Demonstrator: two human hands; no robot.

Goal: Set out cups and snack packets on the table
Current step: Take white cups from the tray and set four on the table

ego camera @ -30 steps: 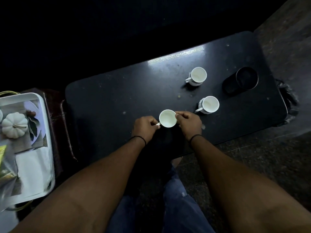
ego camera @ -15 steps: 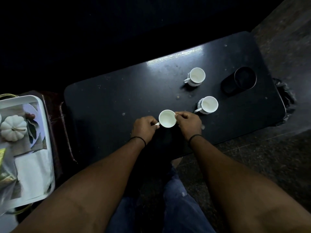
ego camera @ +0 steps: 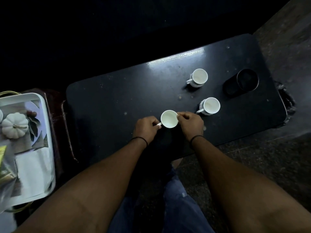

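Note:
A white cup point(ego camera: 169, 118) stands near the front edge of the black table point(ego camera: 117, 101). My left hand point(ego camera: 146, 128) pinches its handle on the left side. My right hand point(ego camera: 191, 123) pinches its rim on the right side. Two more white cups stand on the table to the right: one point(ego camera: 210, 105) close by, the other point(ego camera: 199, 77) farther back. A clear snack packet point(ego camera: 5, 167) with green print lies on the white tray point(ego camera: 42, 105) at the far left.
A black round container point(ego camera: 246, 80) stands at the table's right end. The tray also holds a small white pumpkin point(ego camera: 14, 124) and sits on a dark red stand. My knees in blue jeans point(ego camera: 178, 207) are below the table's front edge.
Both hands have stayed on the cup, which has hardly shifted. The view has drifted slightly.

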